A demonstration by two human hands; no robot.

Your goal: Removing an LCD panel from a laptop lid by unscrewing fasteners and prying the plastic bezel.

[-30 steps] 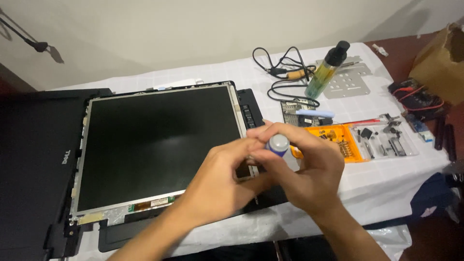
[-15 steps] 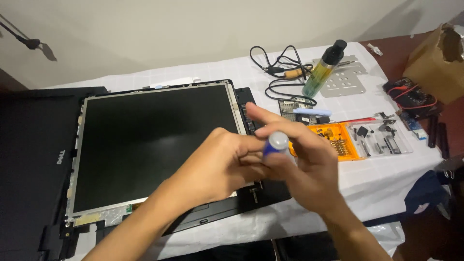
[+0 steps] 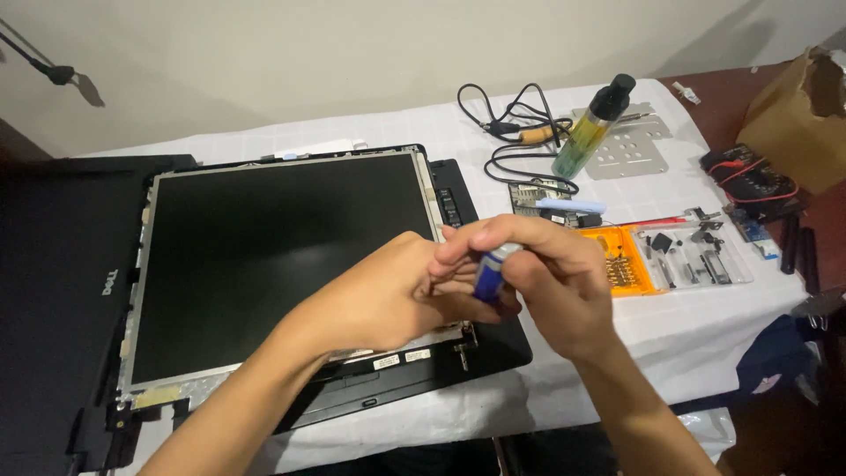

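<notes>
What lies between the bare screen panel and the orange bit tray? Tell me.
In the head view, both hands, left and right, holding a small blue tool, lie between the screen panel and orange tray.

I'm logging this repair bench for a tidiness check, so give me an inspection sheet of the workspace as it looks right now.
Surface: table under a white cloth.
Job's things: small blue and silver tool held between both hands; bare display panel lying flat in its dark frame.
Clutter: orange bit tray, clear parts tray, perforated metal plate, spray bottle, small circuit board.
Grippers: left hand and right hand meet around the tool.
Cables: black cord coiled near the bottle.
Surroundings: cardboard box, multimeter with red leads, plain wall.
</notes>
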